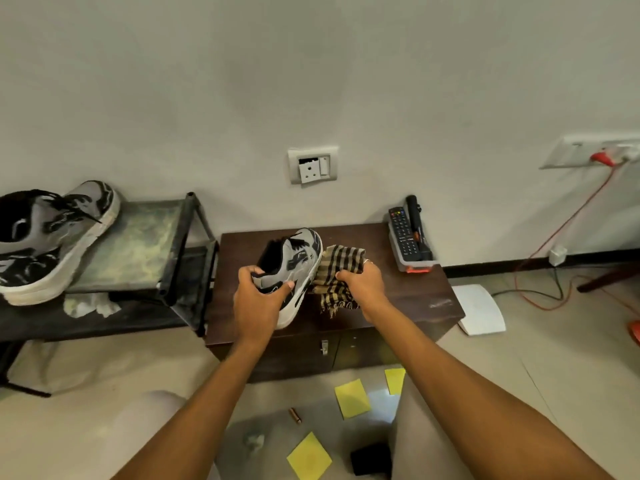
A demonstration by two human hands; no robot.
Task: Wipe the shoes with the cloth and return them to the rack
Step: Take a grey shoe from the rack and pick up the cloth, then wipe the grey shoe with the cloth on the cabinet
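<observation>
A grey-and-black sneaker point(298, 261) with a white sole is tilted on its side over the dark brown cabinet point(408, 296). My left hand point(258, 299) grips its heel end, thumb across the side. My right hand point(362, 284) holds a bunched tan-and-black checked cloth point(337, 268) against the shoe's sole side. The matching second sneaker point(52, 237) lies on the top shelf of the black metal rack point(180, 244) at the left.
A remote and a black torch stand in a small tray point(410, 237) at the cabinet's back right. Yellow sticky notes point(351, 398) and a small black block point(370, 459) lie on the floor. Red and black cables point(554, 296) trail on the right. White crumpled cloth point(90, 304) sits under the rack shelf.
</observation>
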